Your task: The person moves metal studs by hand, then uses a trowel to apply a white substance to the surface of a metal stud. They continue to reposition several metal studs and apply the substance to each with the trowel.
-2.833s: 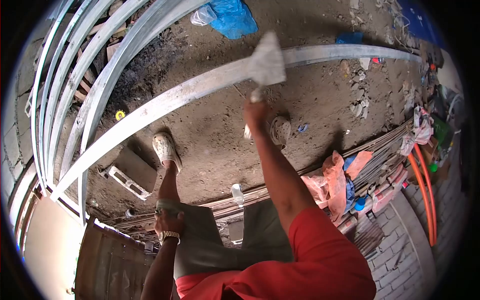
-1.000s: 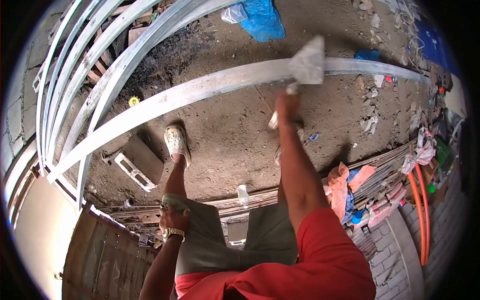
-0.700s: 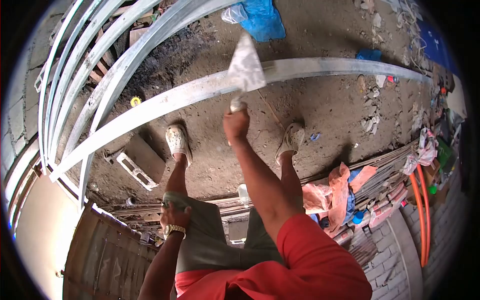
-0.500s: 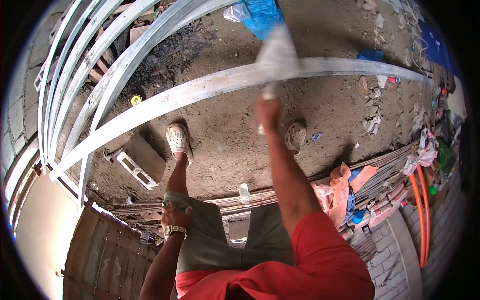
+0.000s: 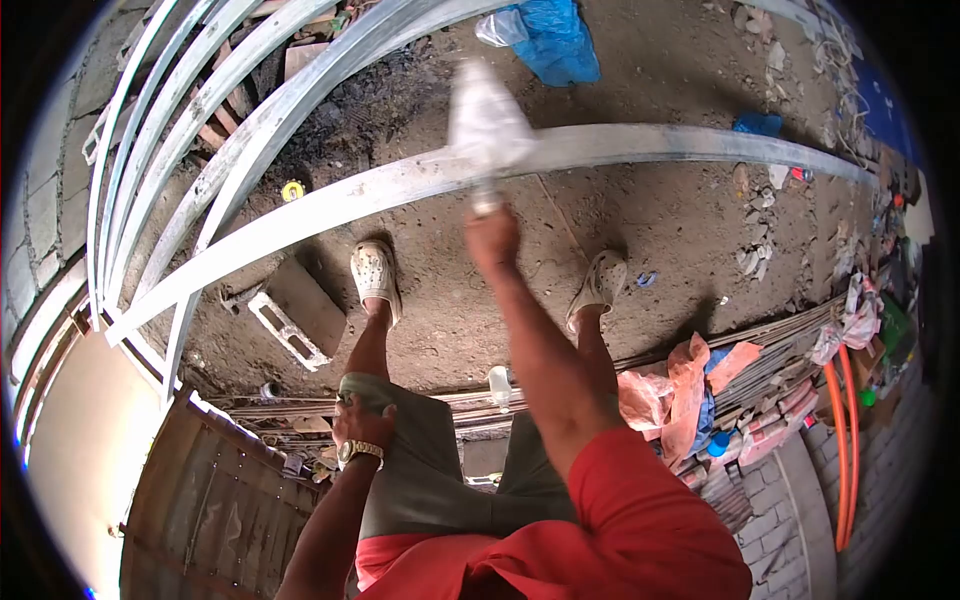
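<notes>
My right hand point(image 5: 493, 240) is stretched out in front of me, gripping the handle of a trowel point(image 5: 486, 125) whose grey blade lies over a long grey metal beam point(image 5: 330, 200) running across the dirt ground. The blade looks blurred. My left hand point(image 5: 362, 425), with a wristwatch, rests on my left thigh and holds nothing that I can see. My two feet in pale clogs stand on the ground just behind the beam.
Several curved metal beams point(image 5: 180, 120) lie stacked at the left. A concrete block point(image 5: 298, 315) sits near my left foot, a yellow tape measure point(image 5: 292, 189) beyond it. Blue plastic point(image 5: 555, 40) lies farther off. Bags and orange pipes point(image 5: 845, 440) crowd the right.
The trowel has swept back and forth along the beam: right, then left, right again, and now left of centre. The view has shifted slightly. My left hand stays on my thigh.
</notes>
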Motion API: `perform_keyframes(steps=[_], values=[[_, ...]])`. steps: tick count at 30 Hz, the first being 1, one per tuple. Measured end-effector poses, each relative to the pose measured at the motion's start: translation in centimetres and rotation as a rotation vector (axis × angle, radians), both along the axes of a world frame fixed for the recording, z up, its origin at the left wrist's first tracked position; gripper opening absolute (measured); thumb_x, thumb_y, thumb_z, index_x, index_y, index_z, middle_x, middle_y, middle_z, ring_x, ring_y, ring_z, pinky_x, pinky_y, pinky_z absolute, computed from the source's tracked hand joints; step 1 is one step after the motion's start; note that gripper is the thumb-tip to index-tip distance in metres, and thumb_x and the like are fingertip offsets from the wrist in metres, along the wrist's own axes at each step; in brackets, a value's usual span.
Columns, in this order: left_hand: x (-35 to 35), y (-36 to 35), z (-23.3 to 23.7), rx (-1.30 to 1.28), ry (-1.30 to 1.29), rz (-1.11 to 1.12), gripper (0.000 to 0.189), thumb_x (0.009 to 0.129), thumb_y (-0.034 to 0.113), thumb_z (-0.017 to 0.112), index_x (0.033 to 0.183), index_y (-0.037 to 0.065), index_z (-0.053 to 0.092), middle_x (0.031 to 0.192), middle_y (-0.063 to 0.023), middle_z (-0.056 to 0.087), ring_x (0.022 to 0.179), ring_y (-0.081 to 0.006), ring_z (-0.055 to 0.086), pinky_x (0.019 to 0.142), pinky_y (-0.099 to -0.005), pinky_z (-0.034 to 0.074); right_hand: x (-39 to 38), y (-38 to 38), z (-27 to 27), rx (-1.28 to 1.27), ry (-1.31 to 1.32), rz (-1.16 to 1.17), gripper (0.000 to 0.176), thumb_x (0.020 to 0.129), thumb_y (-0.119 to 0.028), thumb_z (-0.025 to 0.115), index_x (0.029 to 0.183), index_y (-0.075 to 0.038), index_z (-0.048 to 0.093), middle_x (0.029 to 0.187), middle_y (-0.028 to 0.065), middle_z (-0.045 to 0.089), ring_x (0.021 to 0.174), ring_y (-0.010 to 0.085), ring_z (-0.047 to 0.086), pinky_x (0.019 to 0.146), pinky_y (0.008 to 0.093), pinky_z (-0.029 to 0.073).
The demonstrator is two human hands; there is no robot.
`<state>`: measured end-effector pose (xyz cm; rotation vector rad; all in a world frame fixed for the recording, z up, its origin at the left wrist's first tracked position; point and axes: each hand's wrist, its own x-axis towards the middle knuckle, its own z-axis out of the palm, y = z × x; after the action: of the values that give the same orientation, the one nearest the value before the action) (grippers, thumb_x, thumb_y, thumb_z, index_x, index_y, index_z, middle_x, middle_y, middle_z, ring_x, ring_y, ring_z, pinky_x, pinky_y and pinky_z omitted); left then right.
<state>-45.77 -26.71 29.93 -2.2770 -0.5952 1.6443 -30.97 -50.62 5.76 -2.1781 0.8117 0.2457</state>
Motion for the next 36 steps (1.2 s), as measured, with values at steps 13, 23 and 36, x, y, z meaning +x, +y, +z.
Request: perform_keyframes(steps=[13, 23, 36], values=[[0.1, 3.2, 1.0, -0.050, -0.083, 0.053, 0.080, 0.076, 0.056, 0.066, 0.135, 0.006, 0.045, 0.127, -0.0263, 0.050, 0.112, -0.0396, 0.056, 0.092, -0.0455, 0.048, -0.1, 16.2, 4.3, -0.061, -0.010, -0.018, 0.028, 0.081, -0.020, 0.065, 0.098, -0.001, 0.052, 0.075, 0.0202, 0.065, 0.068, 0.0393, 0.065, 0.060, 0.0474, 0.052], [1.2, 3.2, 1.8, -0.070, -0.066, 0.118, 0.073, 0.076, 0.054, 0.068, 0.126, 0.004, 0.050, 0.124, -0.0272, 0.050, 0.108, -0.0404, 0.059, 0.089, -0.0461, 0.050, -0.9, 0.0, 1.6, 0.185, -0.006, -0.129, 0.055, 0.088, -0.053, 0.058, 0.100, 0.001, 0.060, 0.081, 0.0123, 0.064, 0.070, 0.0238, 0.061, 0.063, 0.0390, 0.049], [-0.8, 2.8, 1.3, -0.044, -0.047, 0.102, 0.082, 0.075, 0.054, 0.069, 0.135, 0.005, 0.043, 0.127, -0.0250, 0.048, 0.110, -0.0389, 0.057, 0.090, -0.0446, 0.049, -3.7, -0.4, 0.5, -0.018, -0.249, -0.168, 0.036, 0.091, -0.033, 0.058, 0.095, 0.003, 0.056, 0.079, 0.0192, 0.064, 0.070, 0.0348, 0.064, 0.062, 0.0433, 0.049]])
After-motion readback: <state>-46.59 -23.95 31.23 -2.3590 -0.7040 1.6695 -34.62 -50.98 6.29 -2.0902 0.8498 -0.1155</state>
